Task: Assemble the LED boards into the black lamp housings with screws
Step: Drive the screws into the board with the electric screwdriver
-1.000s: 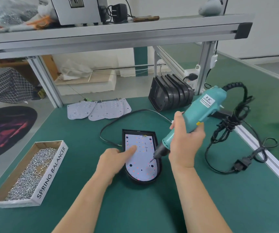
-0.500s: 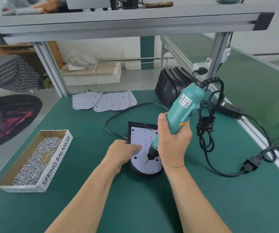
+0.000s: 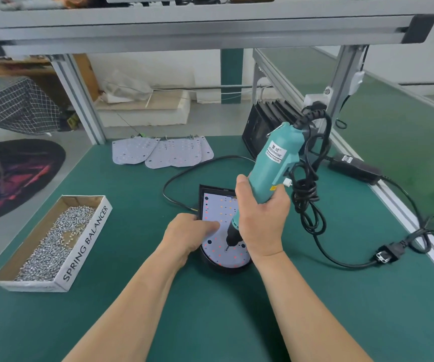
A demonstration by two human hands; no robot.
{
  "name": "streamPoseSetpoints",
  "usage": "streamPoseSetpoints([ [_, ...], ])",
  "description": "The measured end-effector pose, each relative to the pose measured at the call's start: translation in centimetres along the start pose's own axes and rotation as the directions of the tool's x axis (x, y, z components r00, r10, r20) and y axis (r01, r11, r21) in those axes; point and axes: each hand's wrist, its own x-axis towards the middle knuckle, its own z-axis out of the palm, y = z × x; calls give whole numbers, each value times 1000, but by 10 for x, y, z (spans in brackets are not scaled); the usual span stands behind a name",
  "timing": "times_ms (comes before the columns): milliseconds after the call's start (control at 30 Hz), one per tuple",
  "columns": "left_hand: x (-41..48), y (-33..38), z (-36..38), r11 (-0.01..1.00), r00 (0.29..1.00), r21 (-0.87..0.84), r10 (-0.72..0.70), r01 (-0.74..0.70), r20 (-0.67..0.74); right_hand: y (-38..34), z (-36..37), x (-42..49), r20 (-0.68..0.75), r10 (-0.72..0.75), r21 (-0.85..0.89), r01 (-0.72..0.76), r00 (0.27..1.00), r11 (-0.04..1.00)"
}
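Two hands busy — right hand point(image 3: 261, 218) grips the screwdriver point(image 3: 273, 163), bit on the LED board point(image 3: 214, 205); left hand point(image 3: 184, 233) presses it, fingers straight, into the housing point(image 3: 221, 267) on the table point(image 3: 328, 309). Thin, light, probably brittle — hold its edges.

"SPRING BALANCER": black capitals on white long side of cardboard box point(image 3: 86, 241), well left of right hand point(image 3: 263, 220) grip. White label on teal electric screwdriver point(image 3: 273, 163) body, just above grip: two characters over small capitals, too blurred to read. Label on black power adapter point(image 3: 354, 168), right of grip: illegible.
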Motion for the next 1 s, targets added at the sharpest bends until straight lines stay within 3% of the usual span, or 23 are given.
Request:
streamPoseSetpoints([
  [167,1,-1,0,1000,1000,-6,-18,18,-22,-6,-8,2,-8,23,118,-22,1000,993],
  [300,-6,1,-4,1000,1000,9,14,-14,20,-14,-15,23,-223,109,247,-52,969,968],
  [367,-7,0,-13,999,995,26,45,-43,-90,-12,-20,31,-310,178,256,-98,934,962],
  [400,-7,2,-20,998,986,-18,50,-53,-156,-9,-22,33,-338,227,272,-136,913,953],
  [467,-6,8,-36,956,981,-282,30,-84,-192,-1,-26,35,-356,352,346,-228,866,910],
  [567,-15,20,-49,791,992,-598,101,-129,-80,3,-32,40,-328,464,447,-298,823,843],
  [667,-23,28,-41,718,984,-684,179,-128,4,1,-34,43,-307,484,479,-306,820,822],
  [767,-32,35,-25,720,983,-689,174,-82,64,-2,-38,44,-306,481,501,-291,821,815],
  [933,-36,39,-1,877,980,-462,185,-131,73,-5,-49,50,-347,490,535,-261,799,804],
  [1000,-37,40,8,893,979,-430,185,-134,79,-5,-53,52,-354,508,551,-263,785,792],
])
